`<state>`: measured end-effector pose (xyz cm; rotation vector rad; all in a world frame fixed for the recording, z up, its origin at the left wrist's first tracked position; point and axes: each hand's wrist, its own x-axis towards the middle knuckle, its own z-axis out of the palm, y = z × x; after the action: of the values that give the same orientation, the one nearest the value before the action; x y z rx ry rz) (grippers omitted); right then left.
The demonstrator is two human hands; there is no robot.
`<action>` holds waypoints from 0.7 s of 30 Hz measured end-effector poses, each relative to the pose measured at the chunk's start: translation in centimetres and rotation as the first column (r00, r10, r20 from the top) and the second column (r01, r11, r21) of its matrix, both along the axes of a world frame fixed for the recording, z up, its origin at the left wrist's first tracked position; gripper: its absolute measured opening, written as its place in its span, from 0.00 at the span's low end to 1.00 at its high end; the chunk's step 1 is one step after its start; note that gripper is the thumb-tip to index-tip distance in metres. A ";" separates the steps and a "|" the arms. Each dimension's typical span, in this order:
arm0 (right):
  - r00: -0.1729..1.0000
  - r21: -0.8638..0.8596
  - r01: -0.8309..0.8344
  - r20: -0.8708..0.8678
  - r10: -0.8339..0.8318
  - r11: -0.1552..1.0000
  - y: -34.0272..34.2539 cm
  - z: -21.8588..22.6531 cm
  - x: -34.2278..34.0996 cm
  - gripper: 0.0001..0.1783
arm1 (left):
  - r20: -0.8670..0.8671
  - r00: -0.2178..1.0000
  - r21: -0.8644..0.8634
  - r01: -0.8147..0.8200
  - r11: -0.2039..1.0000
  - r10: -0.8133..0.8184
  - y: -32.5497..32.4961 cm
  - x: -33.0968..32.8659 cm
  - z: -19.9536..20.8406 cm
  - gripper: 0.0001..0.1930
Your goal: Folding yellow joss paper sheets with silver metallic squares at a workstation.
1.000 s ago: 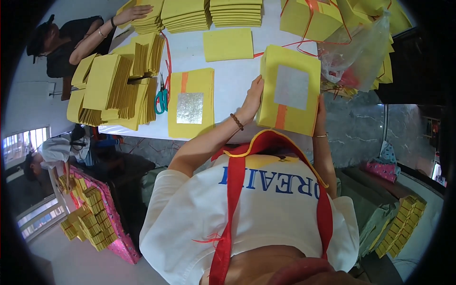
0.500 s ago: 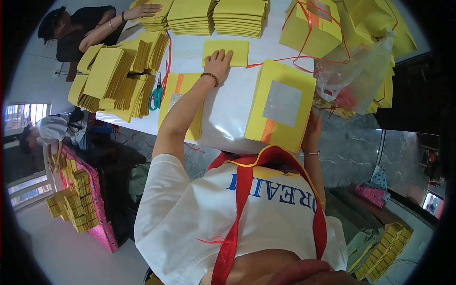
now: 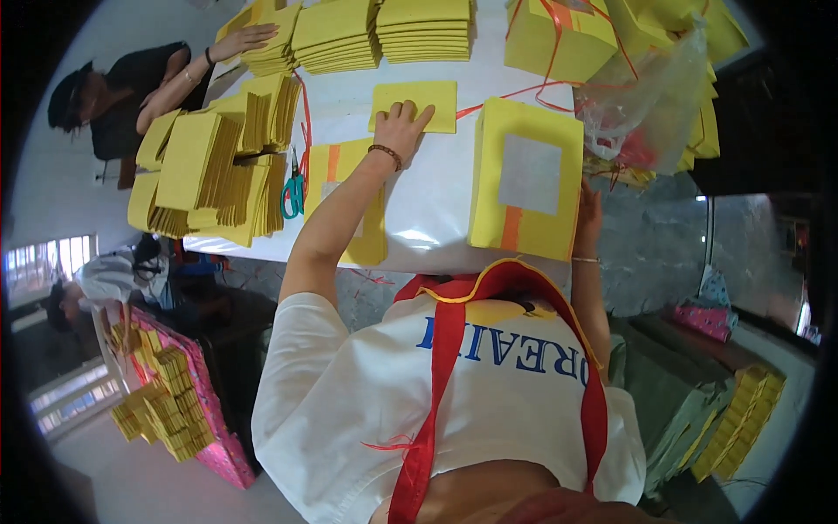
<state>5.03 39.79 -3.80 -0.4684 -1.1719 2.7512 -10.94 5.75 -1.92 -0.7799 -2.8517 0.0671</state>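
My left hand (image 3: 402,129) rests on a flat yellow paper packet (image 3: 436,98) on the white table, fingers apart and slightly bent, with a beaded bracelet at the wrist. At the table's near edge stands a thick yellow paper stack (image 3: 559,157) with a grey-white rectangle and an orange strip on its top. My right hand (image 3: 589,218) is against the stack's right side, fingers stretched out and partly hidden by it. Left of centre, a second yellow stack (image 3: 371,236) with an orange strip lies partly under my left forearm.
Teal-handled scissors (image 3: 293,196) lie left of centre, near piled yellow packets (image 3: 196,157). More stacks (image 3: 423,35) line the far side. A tied yellow bundle (image 3: 559,44) and a clear plastic bag (image 3: 646,105) are at the right. A co-worker's hand (image 3: 249,39) touches packets at far left.
The view has shifted and turned a little. My left hand's fingers are bent more on the packet. My right hand stays beside the thick stack.
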 end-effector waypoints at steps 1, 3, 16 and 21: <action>0.999 -0.002 0.033 0.008 -0.033 0.999 -0.1 -0.1 0.0 0.32 | 0.052 0.999 0.068 -0.009 0.998 0.005 0.0 0.1 0.1 0.28; 0.999 -0.022 0.012 -0.042 -0.013 1.000 0.1 -0.5 -0.2 0.32 | 0.111 0.993 0.076 -0.048 0.996 0.039 0.4 0.2 0.9 0.28; 1.000 0.071 0.030 0.004 -0.031 0.997 -1.5 1.7 -0.5 0.30 | 0.454 0.578 0.732 -0.676 -0.086 -0.678 9.2 9.7 -2.6 0.33; 0.962 0.062 -0.207 0.194 0.191 0.976 -0.4 0.7 -0.3 0.27 | 0.523 0.632 0.746 -0.664 -0.053 -0.571 11.4 12.3 1.1 0.31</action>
<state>4.73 39.37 -3.07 -0.6457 -1.4445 2.8627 1.34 17.13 -0.85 -0.1539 -2.0709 -2.7984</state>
